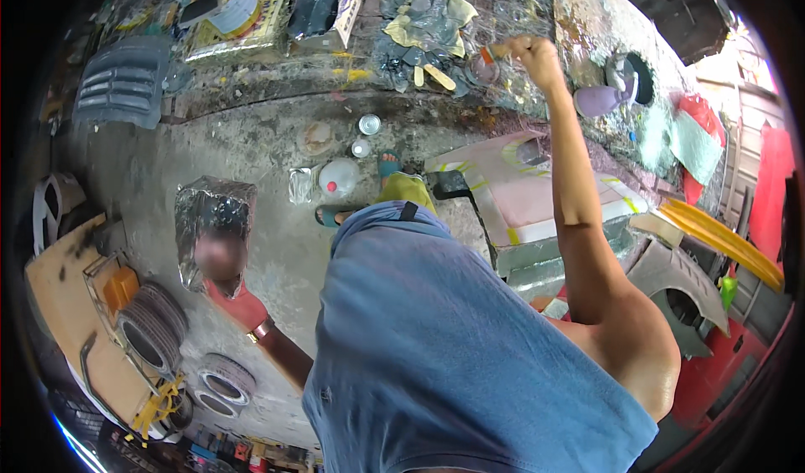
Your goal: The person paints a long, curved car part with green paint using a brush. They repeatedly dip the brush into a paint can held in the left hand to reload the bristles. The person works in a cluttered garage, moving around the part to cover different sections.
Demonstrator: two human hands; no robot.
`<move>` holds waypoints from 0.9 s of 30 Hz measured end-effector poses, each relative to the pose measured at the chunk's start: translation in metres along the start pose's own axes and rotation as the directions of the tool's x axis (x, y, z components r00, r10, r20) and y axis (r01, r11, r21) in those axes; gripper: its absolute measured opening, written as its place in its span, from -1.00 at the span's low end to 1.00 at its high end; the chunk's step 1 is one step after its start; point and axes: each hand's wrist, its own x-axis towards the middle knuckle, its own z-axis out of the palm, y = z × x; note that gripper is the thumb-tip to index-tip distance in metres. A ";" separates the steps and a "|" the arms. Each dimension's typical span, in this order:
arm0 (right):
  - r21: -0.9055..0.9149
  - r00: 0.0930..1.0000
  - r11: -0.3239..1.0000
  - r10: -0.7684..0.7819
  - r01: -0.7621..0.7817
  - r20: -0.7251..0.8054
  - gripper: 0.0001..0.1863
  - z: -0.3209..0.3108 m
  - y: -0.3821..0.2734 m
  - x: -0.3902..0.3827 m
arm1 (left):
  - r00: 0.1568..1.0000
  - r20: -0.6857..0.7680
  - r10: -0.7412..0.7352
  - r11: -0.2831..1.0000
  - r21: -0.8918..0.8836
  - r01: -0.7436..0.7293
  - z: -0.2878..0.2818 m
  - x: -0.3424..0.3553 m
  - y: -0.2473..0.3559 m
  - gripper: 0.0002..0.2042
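Gripping a foil tray's (216,205) edge, left hand (228,297) has open floor (281,276) alongside.

Head view | our left hand (223,293) grips the near end of a foil-covered box (201,211) | our right hand (534,55) pinches a small thing (495,52) we cannot make out | near it, wooden sticks (438,77) | by our feet (388,164), a red-capped clear jug (340,172) | left of us, tyres (171,324)
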 end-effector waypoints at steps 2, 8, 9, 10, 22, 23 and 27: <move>-0.168 1.000 0.986 -0.008 0.012 0.027 -0.76 -0.003 -0.022 0.013 | 0.999 0.019 -0.043 0.997 -0.059 0.044 -0.007 0.002 -0.002 -0.47; -0.309 0.976 0.930 -0.158 0.198 0.151 -0.77 0.090 -0.031 0.042 | 0.986 -0.166 -0.022 1.000 0.013 0.025 -0.018 -0.008 -0.012 -0.49; -0.246 0.976 0.948 -0.178 0.204 0.125 -0.78 0.097 -0.021 0.043 | 0.990 -0.102 0.096 0.986 0.143 -0.081 -0.028 -0.006 -0.022 -0.49; -0.183 0.976 0.961 -0.191 0.208 0.103 -0.78 0.100 -0.013 0.043 | 0.980 -0.024 0.200 0.945 0.268 -0.186 -0.041 -0.006 -0.031 -0.49; 0.030 0.981 0.990 0.130 -0.135 0.143 -0.75 0.078 0.024 0.096 | 0.980 -0.017 0.197 0.954 0.234 -0.188 -0.041 -0.016 -0.017 -0.49; -0.069 0.995 0.997 0.048 -0.042 0.093 -0.76 0.080 0.019 0.094 | 0.982 -0.005 0.186 0.958 0.222 -0.180 -0.039 -0.014 -0.014 -0.49; -0.237 0.966 0.955 -0.215 0.177 -0.145 -0.75 0.073 0.007 0.061 | 0.998 -0.068 0.004 0.999 -0.050 -0.007 -0.007 -0.014 0.005 -0.46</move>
